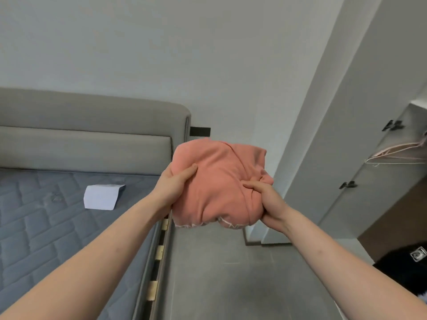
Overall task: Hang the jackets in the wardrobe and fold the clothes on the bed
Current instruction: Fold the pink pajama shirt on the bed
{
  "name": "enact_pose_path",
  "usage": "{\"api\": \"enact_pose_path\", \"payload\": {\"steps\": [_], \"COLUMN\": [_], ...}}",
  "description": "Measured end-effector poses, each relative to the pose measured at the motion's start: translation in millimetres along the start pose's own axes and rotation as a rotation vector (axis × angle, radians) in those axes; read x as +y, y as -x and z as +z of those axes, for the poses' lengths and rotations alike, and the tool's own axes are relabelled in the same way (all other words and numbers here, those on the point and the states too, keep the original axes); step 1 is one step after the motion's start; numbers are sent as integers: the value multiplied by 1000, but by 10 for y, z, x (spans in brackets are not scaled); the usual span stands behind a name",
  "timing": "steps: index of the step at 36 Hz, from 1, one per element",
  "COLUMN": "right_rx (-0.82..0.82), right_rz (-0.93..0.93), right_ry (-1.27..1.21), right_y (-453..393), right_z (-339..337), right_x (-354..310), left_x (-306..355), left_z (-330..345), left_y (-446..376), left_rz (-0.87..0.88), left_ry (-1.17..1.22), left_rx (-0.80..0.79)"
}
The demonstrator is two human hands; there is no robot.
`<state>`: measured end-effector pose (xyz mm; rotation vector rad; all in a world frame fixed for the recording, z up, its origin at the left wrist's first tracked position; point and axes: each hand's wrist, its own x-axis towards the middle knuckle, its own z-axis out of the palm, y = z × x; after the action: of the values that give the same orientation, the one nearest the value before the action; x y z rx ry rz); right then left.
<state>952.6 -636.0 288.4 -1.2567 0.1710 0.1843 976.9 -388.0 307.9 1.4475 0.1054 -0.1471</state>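
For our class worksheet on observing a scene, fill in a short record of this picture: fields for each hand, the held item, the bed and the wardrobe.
left hand: grips the garment's left side
right hand: pinches the garment's right side
garment: pink, bundled, held in the air beside the bed
bed: bare grey mattress, white paper lying on it
wardrobe: door open, hangers inside

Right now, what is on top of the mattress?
A white paper sheet lies on the bare quilted mattress. The pink garment, gripped by both hands, hangs beyond its edge. The left forearm covers the near part.
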Motion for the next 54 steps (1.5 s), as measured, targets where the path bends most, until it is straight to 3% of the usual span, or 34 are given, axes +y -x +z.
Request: {"api": "enact_pose_path", "payload": {"steps": [7,18,28,40,54], "right_rx": [193,455,864,1014,1104], "right_rz": [-98,-259,-321,-430,-389], "right_ry": [-57,-30,-69,-87,-56], "right_y": [-193,-384,-66,115,120], "right_z": [-560,-1099,-1561,-2580,-4119], "right_x": [-457,-1319,-2046,-2734,-3535], "left_x": [350,895,1370,1676,1748], "left_z": [750,1968,3236,4783,6540], "left_y": [-709,-1865,-2148,-2184,-2297], "left_rz": [2,133,242,306,164], "left_ry": [-96,-114,-152,-216,-325], "left_rx": [-343,-574,-826,-957,-1002]}}
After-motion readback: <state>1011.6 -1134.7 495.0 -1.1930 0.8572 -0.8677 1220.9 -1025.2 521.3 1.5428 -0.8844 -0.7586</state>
